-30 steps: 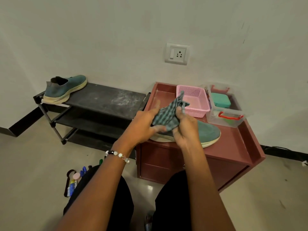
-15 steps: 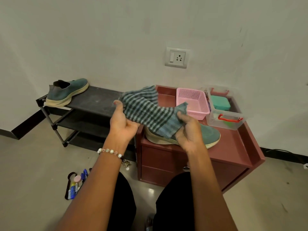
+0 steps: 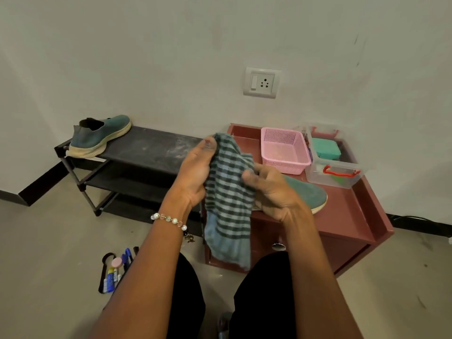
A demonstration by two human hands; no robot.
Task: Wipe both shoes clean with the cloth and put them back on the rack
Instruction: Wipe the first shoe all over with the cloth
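A blue-and-dark checked cloth [image 3: 228, 206] hangs lengthwise between my hands, its lower end dangling toward my knees. My left hand [image 3: 195, 172] grips its upper left edge and my right hand [image 3: 271, 192] pinches its right side. Behind my right hand a teal shoe [image 3: 308, 192] with a cream sole lies on the reddish-brown cabinet [image 3: 347, 216]; only its toe half shows. The second teal shoe [image 3: 100, 135] sits at the left end of the black rack's [image 3: 151, 148] dusty top shelf.
A pink basket [image 3: 283, 150] and a clear box with red handles [image 3: 335, 167] stand at the cabinet's back. A pouch of pens and small items [image 3: 115, 270] lies on the floor by my left knee. A wall socket [image 3: 261, 82] is above the cabinet.
The cloth went from bunched up, to spread wide between my hands, to hanging down lengthwise now. My left hand has moved back in toward my right. Neither shoe has moved.
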